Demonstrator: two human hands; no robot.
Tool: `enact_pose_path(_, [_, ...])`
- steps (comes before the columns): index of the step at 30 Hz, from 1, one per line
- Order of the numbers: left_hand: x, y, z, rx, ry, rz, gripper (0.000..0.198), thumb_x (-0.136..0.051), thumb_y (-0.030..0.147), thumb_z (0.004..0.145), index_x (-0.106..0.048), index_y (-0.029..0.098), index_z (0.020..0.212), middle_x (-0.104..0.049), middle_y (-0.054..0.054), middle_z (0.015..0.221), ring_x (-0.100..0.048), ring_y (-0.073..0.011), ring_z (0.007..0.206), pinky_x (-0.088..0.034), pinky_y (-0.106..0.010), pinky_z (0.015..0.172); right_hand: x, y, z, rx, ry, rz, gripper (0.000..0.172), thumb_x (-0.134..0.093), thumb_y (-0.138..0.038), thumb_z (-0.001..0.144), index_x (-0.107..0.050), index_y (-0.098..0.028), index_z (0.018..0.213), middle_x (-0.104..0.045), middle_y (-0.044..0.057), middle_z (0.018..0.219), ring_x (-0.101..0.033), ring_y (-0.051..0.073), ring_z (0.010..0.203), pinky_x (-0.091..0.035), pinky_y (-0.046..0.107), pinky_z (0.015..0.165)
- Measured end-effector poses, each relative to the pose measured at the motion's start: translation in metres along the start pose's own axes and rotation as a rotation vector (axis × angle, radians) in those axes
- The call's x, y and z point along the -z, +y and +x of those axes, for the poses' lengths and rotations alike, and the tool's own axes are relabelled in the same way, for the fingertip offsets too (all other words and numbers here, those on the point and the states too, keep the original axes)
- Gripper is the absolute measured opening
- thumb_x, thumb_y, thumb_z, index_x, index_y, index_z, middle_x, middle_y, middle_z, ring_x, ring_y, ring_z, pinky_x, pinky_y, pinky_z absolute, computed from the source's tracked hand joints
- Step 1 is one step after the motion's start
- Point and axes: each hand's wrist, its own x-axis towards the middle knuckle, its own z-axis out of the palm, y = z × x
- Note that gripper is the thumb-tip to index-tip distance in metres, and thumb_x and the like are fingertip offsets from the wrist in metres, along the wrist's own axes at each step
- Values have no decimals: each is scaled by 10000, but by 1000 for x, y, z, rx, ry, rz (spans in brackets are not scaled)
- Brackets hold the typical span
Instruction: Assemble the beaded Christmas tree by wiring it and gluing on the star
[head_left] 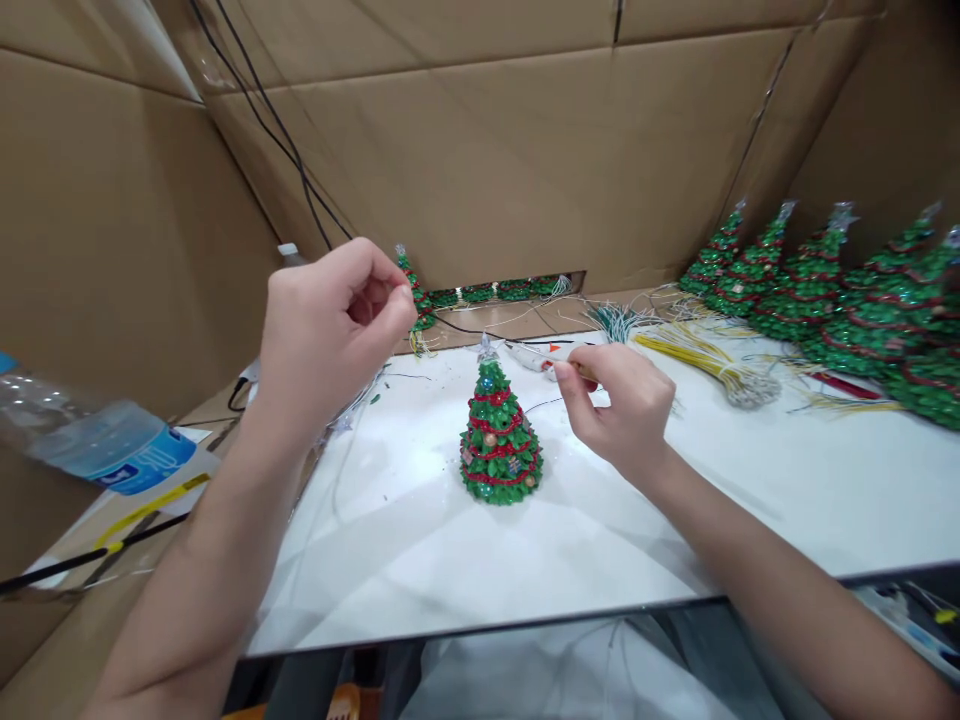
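A small green Christmas tree (501,440) with red garlands and tiny ornaments stands upright on the white tabletop in front of me. At its tip is a clear star (486,347). My left hand (337,320) is raised to the left of the tree, thumb and forefinger pinched together. Whatever may be in that pinch is too small to make out. To the right of the tree, my right hand (619,405) grips a thin pointed tool (559,359) with a brownish handle. Its fine end points left towards the star; I cannot tell whether they touch.
Several finished-looking trees (814,270) line the right side. Bundled yellow wires (694,360) and green wires (616,322) lie behind my right hand, near a glue gun (536,357). Another tree (415,290) stands at the back. A plastic bottle (105,435) lies left; cardboard walls (480,150) surround the table.
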Motion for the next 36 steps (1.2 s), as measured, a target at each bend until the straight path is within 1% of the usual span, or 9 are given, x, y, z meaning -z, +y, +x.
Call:
enact_pose_path(3, [-1, -3, 2, 65, 6, 61, 174, -539, 131, 840, -514, 186, 677, -498, 48, 580, -420, -68, 516, -319, -259, 481, 0, -2, -1, -48, -21, 45, 145, -584, -209, 893, -567, -177, 752, -557, -14, 602, -457, 94, 547, -353, 237, 558])
enact_pose_path(7, [-4, -9, 5, 127, -92, 148, 275, -577, 231, 855, -471, 190, 604, -468, 32, 534, -391, -98, 496, -251, -286, 465, -2, -6, -3, -187, -81, 142, 175, -555, -233, 913, -556, -177, 746, -479, -39, 559, -417, 81, 512, -329, 218, 529])
enact_pose_path(8, [-5, -10, 5, 120, -104, 147, 221, -587, 241, 855, -512, 196, 651, -492, 30, 554, -406, -104, 500, -250, -285, 467, -3, -7, -4, -217, -95, 159, 178, -552, -242, 915, -558, -178, 750, -471, -44, 554, -410, 79, 503, -321, 215, 522])
enact_pose_path(10, [-7, -11, 4, 64, -103, 109, 20, -590, 237, 860, -597, 218, 862, -568, 25, 659, -447, -112, 521, -278, -276, 481, -5, -9, -5, -265, -118, 189, 175, -548, -256, 918, -563, -179, 762, -470, -48, 553, -398, 75, 492, -313, 213, 515])
enact_pose_path(12, [-8, -9, 2, -10, -111, 71, 204, -581, 239, 868, -594, 240, 1072, -619, 11, 778, -475, -117, 546, -322, -268, 510, -5, -10, -6, -290, -131, 214, 172, -547, -260, 917, -566, -180, 765, -467, -50, 556, -391, 73, 492, -311, 211, 514])
enact_pose_path(16, [-9, -1, -2, -125, -153, 44, 242, -568, 271, 880, -600, 224, 1115, -642, -11, 846, -501, -132, 580, -374, -275, 561, -4, -8, -7, -275, -114, 225, 180, -566, -245, 894, -558, -178, 727, -422, -58, 539, -370, 69, 493, -302, 211, 515])
enact_pose_path(22, [-6, 10, -5, -307, -243, 31, 165, -531, 213, 888, -636, 181, 1011, -650, -22, 863, -533, -121, 584, -374, -264, 549, -3, -5, -7, -241, -145, 204, 175, -579, -237, 868, -563, -176, 704, -426, -53, 538, -386, 68, 501, -306, 212, 519])
enact_pose_path(29, [-7, 10, -5, -327, -383, 25, 228, -515, 218, 899, -664, 199, 1070, -695, -19, 928, -576, -118, 624, -381, -245, 565, -3, -5, -6, -239, -178, 198, 182, -581, -242, 862, -558, -179, 693, -455, -48, 535, -395, 68, 495, -317, 214, 519])
enact_pose_path(36, [-11, 0, -3, -306, -411, -137, 241, -552, 195, 888, -713, 173, 1066, -712, -31, 901, -512, -99, 569, -384, -240, 556, -1, -3, -3, -233, -203, 198, 169, -596, -245, 851, -579, -175, 698, -467, -49, 532, -413, 66, 498, -332, 205, 519])
